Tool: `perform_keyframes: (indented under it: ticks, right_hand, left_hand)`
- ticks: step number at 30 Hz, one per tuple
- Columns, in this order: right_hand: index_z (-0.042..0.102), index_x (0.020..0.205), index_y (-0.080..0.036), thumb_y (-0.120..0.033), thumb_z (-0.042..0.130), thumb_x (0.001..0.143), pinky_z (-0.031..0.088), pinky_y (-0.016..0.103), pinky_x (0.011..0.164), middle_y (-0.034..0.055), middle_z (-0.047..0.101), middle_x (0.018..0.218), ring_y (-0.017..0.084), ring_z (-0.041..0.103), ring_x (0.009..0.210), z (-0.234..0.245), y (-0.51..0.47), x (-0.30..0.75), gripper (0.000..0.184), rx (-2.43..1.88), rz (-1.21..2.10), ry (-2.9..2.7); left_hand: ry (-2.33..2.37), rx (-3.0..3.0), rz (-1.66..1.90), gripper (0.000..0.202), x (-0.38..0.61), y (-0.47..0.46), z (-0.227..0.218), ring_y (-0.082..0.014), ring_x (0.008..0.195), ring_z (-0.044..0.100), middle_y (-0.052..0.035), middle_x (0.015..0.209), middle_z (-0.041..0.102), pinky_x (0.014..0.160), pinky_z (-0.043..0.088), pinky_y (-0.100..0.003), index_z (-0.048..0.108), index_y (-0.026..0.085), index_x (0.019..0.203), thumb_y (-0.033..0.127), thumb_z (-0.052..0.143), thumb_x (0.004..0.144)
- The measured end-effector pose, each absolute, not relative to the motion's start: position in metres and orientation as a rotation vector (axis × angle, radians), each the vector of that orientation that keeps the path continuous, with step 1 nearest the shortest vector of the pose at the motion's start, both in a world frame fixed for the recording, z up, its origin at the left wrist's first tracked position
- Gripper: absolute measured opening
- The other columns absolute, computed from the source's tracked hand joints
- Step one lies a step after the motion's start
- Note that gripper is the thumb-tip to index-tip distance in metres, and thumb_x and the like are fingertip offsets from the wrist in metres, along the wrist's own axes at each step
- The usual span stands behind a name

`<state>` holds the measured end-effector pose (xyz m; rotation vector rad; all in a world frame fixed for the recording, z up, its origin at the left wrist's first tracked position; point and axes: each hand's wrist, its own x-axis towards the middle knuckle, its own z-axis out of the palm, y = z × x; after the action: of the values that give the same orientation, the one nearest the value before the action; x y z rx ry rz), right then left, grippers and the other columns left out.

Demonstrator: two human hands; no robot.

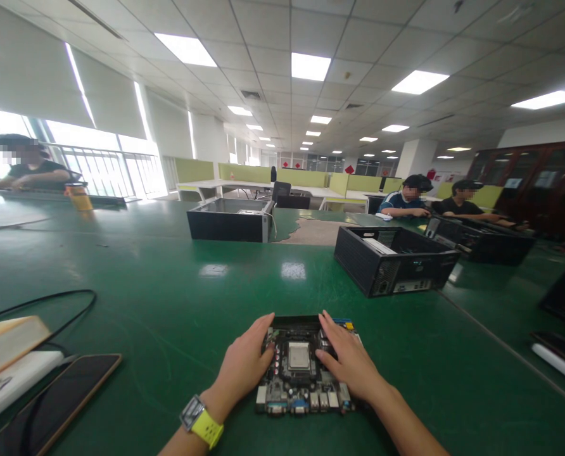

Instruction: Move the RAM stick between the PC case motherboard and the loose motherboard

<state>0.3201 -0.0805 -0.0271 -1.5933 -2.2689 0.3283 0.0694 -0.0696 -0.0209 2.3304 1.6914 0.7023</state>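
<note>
On or just above the green tabletop (pixel 168 285), the motherboard (pixel 282 385) sits between the left hand (pixel 245 353) and right hand (pixel 353 362), neither clearly nearer, each grasping one side, with the port edge (pixel 300 406) lying nearest the camera and the square processor (pixel 299 356) facing up.

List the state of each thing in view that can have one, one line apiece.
Motherboard: face up, held
Processor: no cooler on it
Left hand: gripping motherboard's left side
Right hand: gripping its right side
Watch: fastened
Phone: screen dark
Nearest computer case: top open
Left computer case: top open
Ceiling lights: lit
Window blinds: partly lowered
</note>
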Motion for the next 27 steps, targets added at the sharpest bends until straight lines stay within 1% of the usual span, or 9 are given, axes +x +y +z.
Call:
perform_keyframes:
  ticks: [4, 8, 14, 18, 22, 27]
  right_hand:
    - [0.01, 0.145, -0.026, -0.044, 0.037, 0.086, 0.021, 0.036, 0.107, 0.0011, 0.011, 0.151, 0.018, 0.023, 0.134, -0.0275, -0.0804, 0.32, 0.067, -1.587, 0.314, -2.275]
    - [0.011, 0.144, -0.027, -0.045, 0.037, 0.086, 0.021, 0.037, 0.107, 0.0011, 0.01, 0.151, 0.02, 0.022, 0.134, -0.0281, -0.0793, 0.3199, 0.066, -1.622, 0.318, -2.294]
    - [0.008, 0.145, -0.028, -0.045, 0.037, 0.086, 0.02, 0.037, 0.107, 0.0008, 0.009, 0.151, 0.019, 0.021, 0.135, -0.0284, -0.0799, 0.32, 0.067, -1.623, 0.296, -2.301]
    - [0.006, 0.145, -0.027, -0.045, 0.036, 0.086, 0.02, 0.037, 0.107, 0.0008, 0.008, 0.151, 0.019, 0.018, 0.135, -0.0304, -0.0785, 0.3204, 0.068, -1.613, 0.277, -2.318]
    - [0.006, 0.145, -0.026, -0.047, 0.037, 0.085, 0.02, 0.037, 0.107, 0.0008, 0.006, 0.151, 0.019, 0.019, 0.135, -0.0317, -0.0773, 0.3199, 0.071, -1.648, 0.276, -2.315]
    - [0.007, 0.145, -0.027, -0.046, 0.04, 0.084, 0.019, 0.037, 0.107, 0.0019, 0.008, 0.151, 0.02, 0.02, 0.135, -0.0307, -0.0784, 0.32, 0.071, -1.634, 0.294, -2.315]
  left_hand:
    - [1.694, 2.342, 0.734, 0.051, 0.0691, -0.0679, -0.0227, -0.0186, 0.122, 0.046, -0.0024, 0.138, 0.044, 0.102, 0.037, -0.033, 0.04, 0.022, 0.134, 0.026, 0.042, 0.082]
    - [1.699, 2.352, 0.757, 0.049, 0.0684, -0.0666, -0.0261, -0.0182, 0.12, 0.047, -0.0014, 0.136, 0.046, 0.102, 0.038, -0.033, 0.044, 0.023, 0.131, 0.025, 0.043, 0.082]
    - [1.717, 2.342, 0.75, 0.049, 0.0695, -0.0683, -0.0246, -0.0174, 0.121, 0.046, -0.0005, 0.135, 0.048, 0.103, 0.037, -0.033, 0.047, 0.022, 0.129, 0.023, 0.044, 0.08]
    - [1.75, 2.322, 0.751, 0.05, 0.0702, -0.069, -0.0233, -0.0161, 0.121, 0.046, 0.0013, 0.134, 0.049, 0.104, 0.036, -0.03, 0.048, 0.023, 0.13, 0.024, 0.043, 0.08]
    - [1.759, 2.326, 0.726, 0.051, 0.0705, -0.0697, -0.0233, -0.016, 0.12, 0.048, 0.0037, 0.133, 0.049, 0.103, 0.037, -0.031, 0.048, 0.026, 0.129, 0.023, 0.043, 0.079]
    - [1.779, 2.318, 0.728, 0.051, 0.0703, -0.0698, -0.0241, -0.0163, 0.12, 0.048, 0.0035, 0.133, 0.049, 0.102, 0.038, -0.031, 0.048, 0.026, 0.129, 0.023, 0.044, 0.078]
